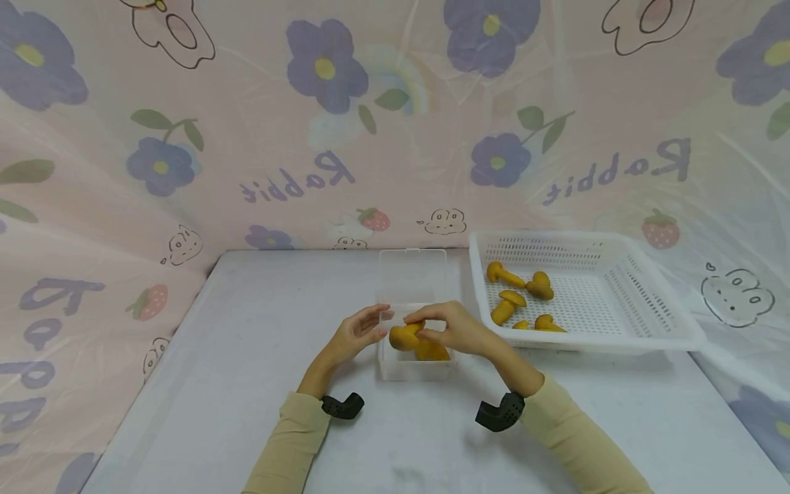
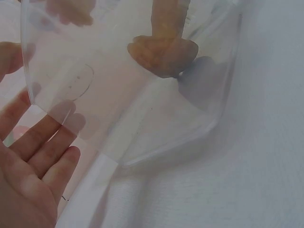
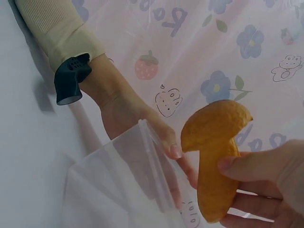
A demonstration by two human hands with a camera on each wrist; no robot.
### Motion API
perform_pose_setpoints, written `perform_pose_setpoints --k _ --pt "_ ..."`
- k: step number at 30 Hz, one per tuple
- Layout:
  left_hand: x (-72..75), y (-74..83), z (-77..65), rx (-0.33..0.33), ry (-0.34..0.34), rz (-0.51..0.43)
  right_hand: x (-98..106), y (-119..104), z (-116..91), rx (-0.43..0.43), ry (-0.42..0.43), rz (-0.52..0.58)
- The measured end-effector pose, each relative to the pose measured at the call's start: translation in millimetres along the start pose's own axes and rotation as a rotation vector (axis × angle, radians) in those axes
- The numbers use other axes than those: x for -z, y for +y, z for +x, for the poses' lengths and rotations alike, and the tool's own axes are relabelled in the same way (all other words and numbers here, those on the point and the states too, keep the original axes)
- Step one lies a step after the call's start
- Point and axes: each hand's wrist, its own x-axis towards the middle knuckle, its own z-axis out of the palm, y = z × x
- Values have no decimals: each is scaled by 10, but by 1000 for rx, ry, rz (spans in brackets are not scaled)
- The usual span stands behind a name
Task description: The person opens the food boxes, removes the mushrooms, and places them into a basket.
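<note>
My right hand (image 1: pixel 459 331) pinches a yellow-brown mushroom (image 1: pixel 404 337) by its stem, above a clear plastic box (image 1: pixel 410 371). The right wrist view shows this mushroom (image 3: pixel 216 156) upright, cap at the top, between thumb and fingers. Inside the box lies another mushroom (image 1: pixel 433 351), seen through the clear wall in the left wrist view with its cap (image 2: pixel 164 54) downward. Along the box's left side is my left hand (image 1: pixel 353 337), its fingers loosely extended; in the left wrist view the fingertips (image 2: pixel 71 126) lie against or just behind the clear wall.
The box's clear lid (image 1: pixel 412 274) stands folded back behind it. At the back right, a white perforated basket (image 1: pixel 617 341) holds several mushrooms (image 1: pixel 507 307) toward its left side. A patterned curtain (image 1: pixel 395 137) hangs behind the white table (image 1: pixel 259 309).
</note>
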Motion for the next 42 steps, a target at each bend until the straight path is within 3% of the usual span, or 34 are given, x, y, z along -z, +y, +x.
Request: perform_pose_setpoints --k 16,24,29,33,42 --pt "-5 -26 1 -3 -2 -8 324 -58 -246 -69 174 -39" --pt "-3 -27 2 -6 -2 -6 511 -21 -386 -117 263 -118" --pt "2 -24 4 -17 1 5 634 4 -507 -123 316 -85" --pt "6 -23 -2 -18 -2 6 729 -3 -601 -150 335 -52" --pt "-6 -1 -1 -17 6 11 919 122 -771 -250 378 -110"
